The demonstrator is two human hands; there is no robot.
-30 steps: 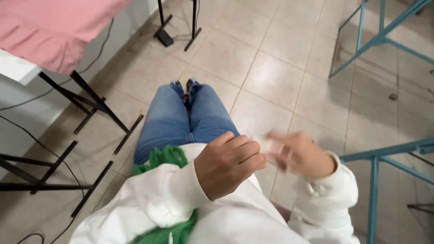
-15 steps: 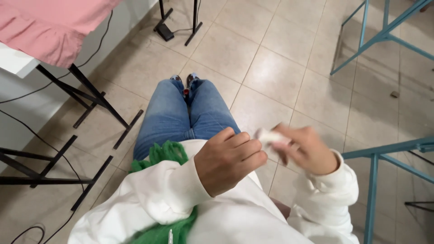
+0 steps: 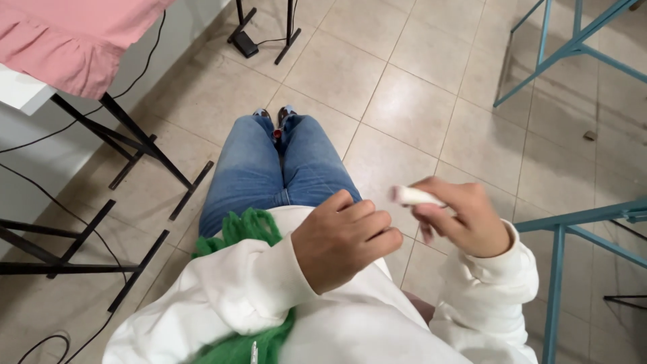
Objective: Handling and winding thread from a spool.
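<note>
— White sweatshirt cloth fills the nearest part of the view, doesn't it?

— Yes, the white sleeves cover both arms, with a green knitted piece bunched against the lap just left of the left hand. That hand is curled loosely shut, fingers folded in, and I cannot see anything inside it.

— And the other hand?

— The right hand sits just to the right of the left hand, a small gap between them. Its fingers are closed around a small white stick-like piece, pale pink at the tip, which pokes out leftward toward the left hand.

— What is that piece, exactly?

— Hard to say. It is blurred, and most of its length is hidden inside the grip; only the short end shows.

— Beyond the left hand?

— Blue jeans stretch away to the shoes, which are too small to make out. Further off lies the beige tiled floor. Far left of the left hand, a pink cloth hangs over a counter on black folding legs, cut off by the edge. To the right stands a teal metal frame, also cut off.
</note>
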